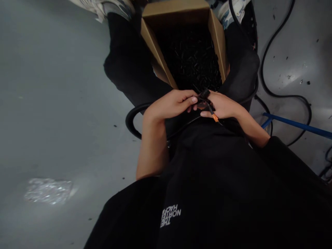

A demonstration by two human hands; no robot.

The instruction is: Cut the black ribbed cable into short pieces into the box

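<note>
Gray floor point(64, 114) spread out all around, with small dark bits on it and a shiny clear sheet point(49, 191) off to the left. A brown box point(162, 71) stood between the person's legs, and lots of little black pieces point(197, 58) lay in it. A black hose point(263, 69) curled on the right, near a blue bar point(301, 127).

The small dark part point(204, 93), with ridges on it, was between the two hands, over the lap and just by the near end of the box. A thin stick with an orange band point(215, 118) slanted down by the right thumb.

The left hand point(176, 103) had its thumb and first finger close together in a pinch on a thin dark strip point(201, 99). The right hand point(224, 105) had its thumb set apart from its fingers, but I cannot tell how tight its grip was.

A soft, steady pinch looked best for such tiny things. It seemed good to let one hand be calm while the other did the fine moves, and to stop the stick from poking a finger.

Both elbows were bent out wide. The hands came in from the sides and met in the middle, with the left wrist bent inward.
</note>
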